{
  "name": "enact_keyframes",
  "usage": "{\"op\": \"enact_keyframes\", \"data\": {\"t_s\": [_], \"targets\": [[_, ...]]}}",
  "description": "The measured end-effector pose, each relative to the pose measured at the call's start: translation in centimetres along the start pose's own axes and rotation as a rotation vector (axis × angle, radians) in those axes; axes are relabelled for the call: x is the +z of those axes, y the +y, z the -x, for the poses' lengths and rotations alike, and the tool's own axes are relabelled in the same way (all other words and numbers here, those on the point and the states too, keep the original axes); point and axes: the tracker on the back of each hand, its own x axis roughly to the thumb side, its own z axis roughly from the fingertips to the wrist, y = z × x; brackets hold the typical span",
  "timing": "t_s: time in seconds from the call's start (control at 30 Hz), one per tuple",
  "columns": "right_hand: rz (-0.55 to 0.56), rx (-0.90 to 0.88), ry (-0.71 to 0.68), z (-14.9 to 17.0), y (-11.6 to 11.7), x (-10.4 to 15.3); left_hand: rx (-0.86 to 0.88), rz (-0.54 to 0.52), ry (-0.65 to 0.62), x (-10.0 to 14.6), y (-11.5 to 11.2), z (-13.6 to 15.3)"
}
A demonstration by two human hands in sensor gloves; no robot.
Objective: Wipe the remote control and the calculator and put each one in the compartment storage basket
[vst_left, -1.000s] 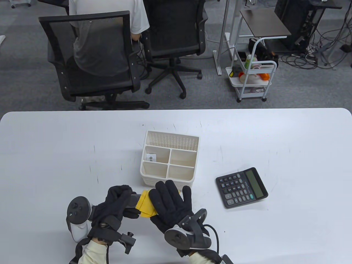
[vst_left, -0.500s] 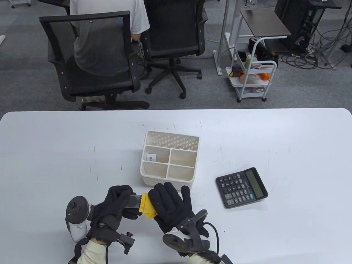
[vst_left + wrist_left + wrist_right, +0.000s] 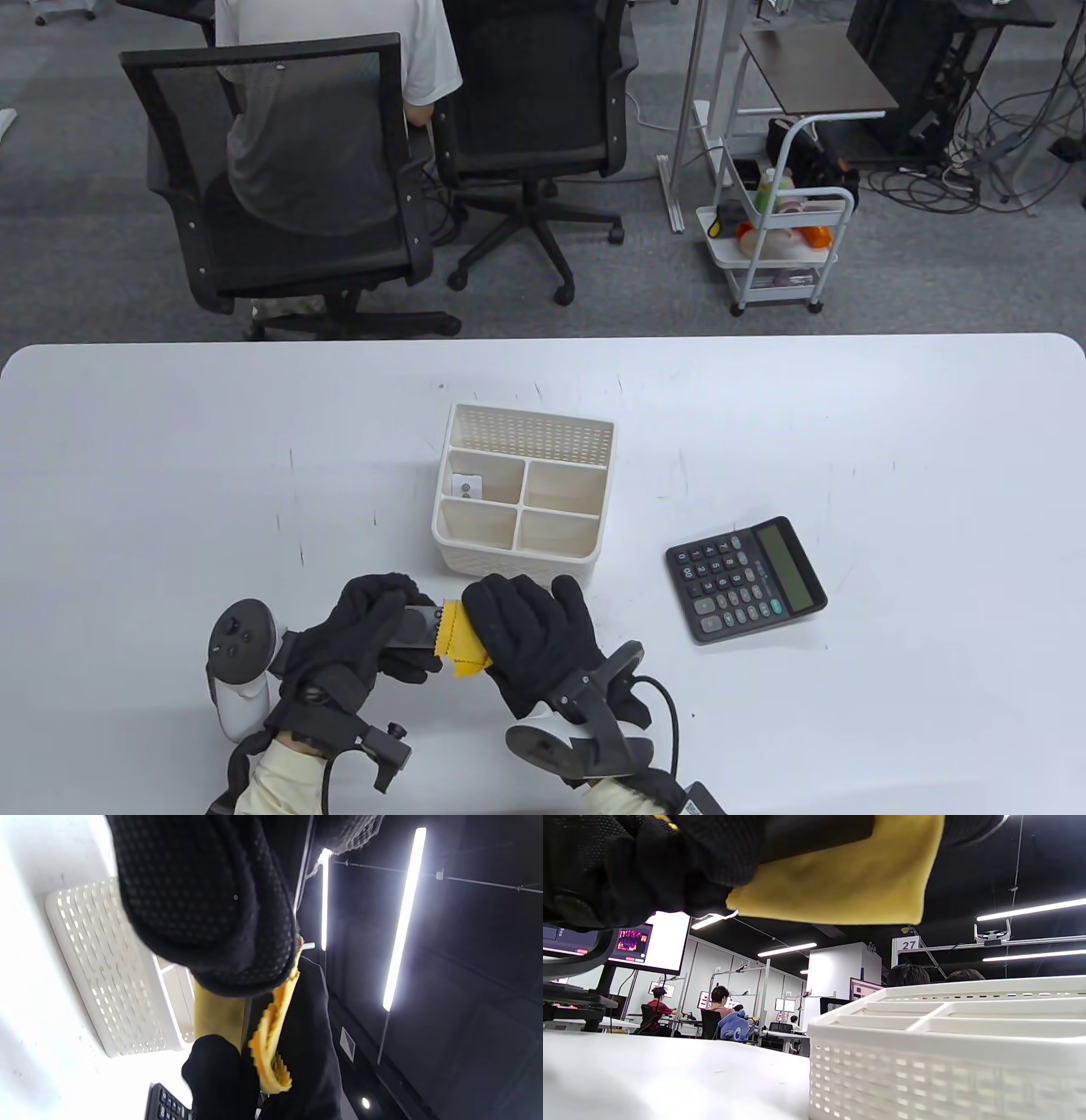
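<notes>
Left hand (image 3: 365,628) is gripping the remote control (image 3: 416,626) by its near end, fingers curled round it, holding it just above the table (image 3: 170,475) in front of the compartment storage basket (image 3: 522,497). Right hand (image 3: 530,632) is clamping the yellow cloth (image 3: 458,641) around the remote's far end, fingers wrapped over cloth and remote together, so most of the remote is hidden; only a short dark stretch is showing between the gloves. Wiping looks to be in progress, calculator (image 3: 745,579) not started: it's lying flat, keys up, to the right of the basket and apart from it. Handling guess: remote is light, rigid, smooth plastic, probably a bit slippery in fabric gloves, so gripping across the narrow sides at one end makes sense while the cloth is running along the rest. Cloth is thin and limp, folding over itself in the left wrist view, needs pinching to stay put. Basket's back-left cell is holding a small white item, can't identify it; the front cells are looking empty. Calculator is wider and flat, likely best taken by its long edges.
</notes>
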Motion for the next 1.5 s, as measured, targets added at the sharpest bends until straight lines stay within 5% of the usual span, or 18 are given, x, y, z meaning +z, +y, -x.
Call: {"op": "enact_keyframes", "data": {"t_s": [0.2,0.3,0.57,0.67,0.83,1.1,1.27,1.5], "targets": [[-0.067,-0.32,0.135,1.3,-0.1,-0.2,-0.067,0.15,-0.151,-0.3,-0.4,-0.9],[-0.065,-0.416,0.169,1.7,-0.1,-0.1,-0.179,0.046,-0.22,-0.1,0.0,-1.7],[0.027,-0.54,0.197,2.0,-0.7,0.2,-0.215,-0.116,-0.17,0.4,1.0,-1.4],[0.018,-0.597,0.184,2.0,-0.6,0.1,-0.255,-0.111,-0.178,0.5,0.8,-1.4],[-0.091,-0.608,0.234,2.6,0.2,0.1,-0.284,-0.087,-0.191,0.4,0.4,-1.6],[-0.012,-0.575,0.213,2.7,-0.7,0.3,-0.253,-0.206,-0.134,0.7,1.5,-1.0],[-0.068,-0.578,0.181,1.8,0.0,-0.2,-0.249,-0.1,-0.146,0.3,0.8,-0.9],[-0.072,-0.466,0.209,2.4,-0.1,0.1,-0.219,-0.192,-0.054,0.4,1.6,-0.4]]}}
